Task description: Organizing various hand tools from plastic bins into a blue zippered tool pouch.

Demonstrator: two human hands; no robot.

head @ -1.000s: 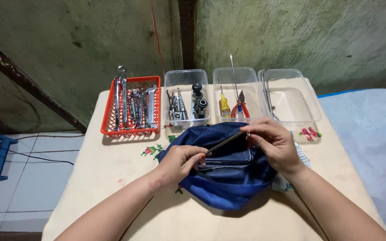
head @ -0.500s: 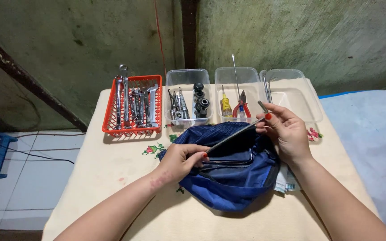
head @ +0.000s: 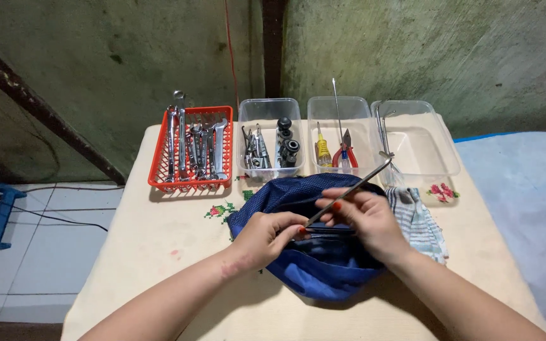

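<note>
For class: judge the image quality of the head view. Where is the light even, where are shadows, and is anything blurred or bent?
Head view: soft, even light on the cream table; faint shadow under the red basket; mild glare on the clear tubs; the right hand and thin metal rod look slightly soft; table edges splay outward from wide-angle distortion.

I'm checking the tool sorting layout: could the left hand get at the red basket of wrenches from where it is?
Probably yes. The left hand rests at the blue bag, and only bare tablecloth lies between it and the red basket, whose top is open.
</note>
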